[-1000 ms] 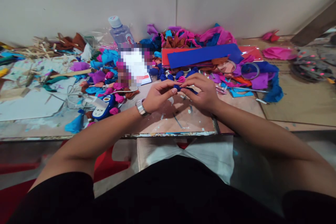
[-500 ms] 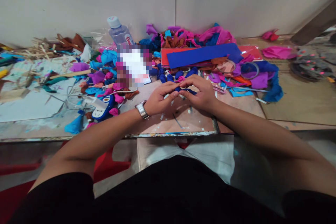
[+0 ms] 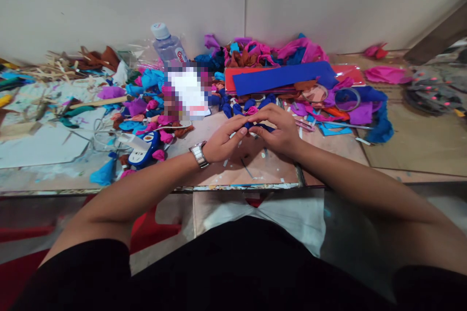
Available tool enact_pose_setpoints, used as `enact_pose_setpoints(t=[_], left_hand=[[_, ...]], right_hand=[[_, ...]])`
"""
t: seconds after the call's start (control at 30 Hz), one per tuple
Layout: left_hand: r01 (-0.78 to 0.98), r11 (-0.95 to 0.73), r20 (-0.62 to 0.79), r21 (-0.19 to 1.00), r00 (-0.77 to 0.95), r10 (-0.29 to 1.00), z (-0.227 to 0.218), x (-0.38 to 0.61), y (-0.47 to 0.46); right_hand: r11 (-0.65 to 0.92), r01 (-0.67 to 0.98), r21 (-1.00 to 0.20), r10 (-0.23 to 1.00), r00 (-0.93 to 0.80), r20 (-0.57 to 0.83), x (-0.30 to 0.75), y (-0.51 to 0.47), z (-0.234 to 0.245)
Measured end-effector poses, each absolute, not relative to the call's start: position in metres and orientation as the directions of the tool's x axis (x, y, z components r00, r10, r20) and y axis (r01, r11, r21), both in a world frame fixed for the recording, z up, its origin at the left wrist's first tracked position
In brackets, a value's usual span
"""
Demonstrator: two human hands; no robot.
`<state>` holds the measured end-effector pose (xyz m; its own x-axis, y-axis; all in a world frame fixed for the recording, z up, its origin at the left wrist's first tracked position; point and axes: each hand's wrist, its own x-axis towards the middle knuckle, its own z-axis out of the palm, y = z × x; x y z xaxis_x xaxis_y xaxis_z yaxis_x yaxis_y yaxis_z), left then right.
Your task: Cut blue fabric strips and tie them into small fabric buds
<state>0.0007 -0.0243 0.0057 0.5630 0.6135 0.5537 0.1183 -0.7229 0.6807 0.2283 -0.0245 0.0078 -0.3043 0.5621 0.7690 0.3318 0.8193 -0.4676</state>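
Observation:
Fingers of my left hand and my right hand meet over the table, pinching a small dark blue piece of crepe paper or cloth between them. Part of this piece runs under the right fingers, so its full shape is hidden. A metal-band watch is on my left wrist. Just beyond the hands lie several dark blue twisted bundles. A pink cutter-like tool rests right of my right hand.
At the back stand a bottle and a blue strip over red sheets. Tape rolls lie to the right. Colourful bundles, a blue-and-white power socket with a cable, and sticks spread leftward. Cardboard covers the right side.
Both hands stay together on the blue piece, with only slight finger movement. The whole view has shifted very slightly.

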Motion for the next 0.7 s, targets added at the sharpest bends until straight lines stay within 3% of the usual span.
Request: enact_pose_setpoints(t=[0.33,0.57,0.7], left_hand=[[0.049,-0.691,0.568,0.721,0.529,0.630,-0.0032,0.0024,-0.0249],[0.059,-0.727,0.585,0.684,0.551,0.595,-0.0008,0.0033,-0.0239],[0.074,-0.708,0.610,0.702,0.450,0.652,-0.0006,0.0043,-0.0248]], right_hand=[[0.801,0.359,-0.479,0.578,-0.256,0.775,0.2240,-0.0316,0.0084],[0.833,0.348,-0.430,0.528,-0.266,0.807,0.2255,-0.0325,0.0068],[0.824,0.381,-0.419,0.533,-0.273,0.801,0.2277,-0.0312,0.0061]])
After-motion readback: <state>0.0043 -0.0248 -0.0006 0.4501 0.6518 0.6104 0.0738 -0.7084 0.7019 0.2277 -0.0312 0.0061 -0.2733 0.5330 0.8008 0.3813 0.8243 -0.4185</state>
